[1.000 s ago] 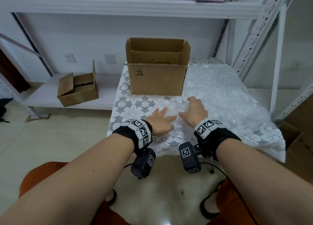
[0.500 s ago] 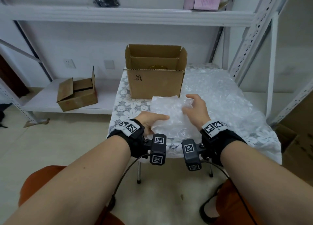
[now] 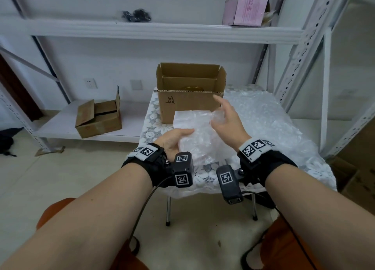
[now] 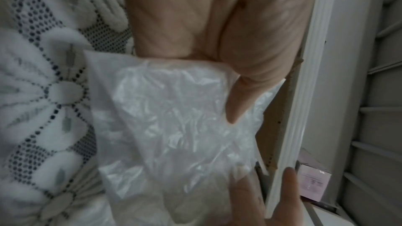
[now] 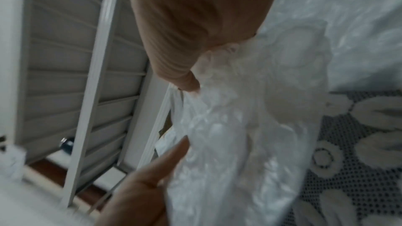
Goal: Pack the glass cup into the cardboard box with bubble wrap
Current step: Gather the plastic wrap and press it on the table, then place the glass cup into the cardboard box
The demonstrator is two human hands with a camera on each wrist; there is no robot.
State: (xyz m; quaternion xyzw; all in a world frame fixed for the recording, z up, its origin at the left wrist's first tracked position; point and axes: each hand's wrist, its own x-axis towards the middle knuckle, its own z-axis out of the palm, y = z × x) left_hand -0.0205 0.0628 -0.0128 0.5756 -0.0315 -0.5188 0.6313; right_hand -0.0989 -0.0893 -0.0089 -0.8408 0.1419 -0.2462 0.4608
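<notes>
Though flat 1 s ago, bubble wrap point(image 3: 195, 136) aloft in left hand point(image 3: 172, 140)

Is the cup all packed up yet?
Not yet. A round rim already shows inside the open cardboard box, maybe the cup; I cannot tell. The left hand grips a bubble wrap sheet and the right hand touches its edge. Still to do: getting the wrap round the cup in the box.

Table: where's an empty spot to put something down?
Bare lace shows on the table in a narrow strip left of the cardboard box, and along the near edge by the wrists. The right side lies under a big bubble wrap sheet. The middle is crowded: left hand, right hand, small wrap piece.
</notes>
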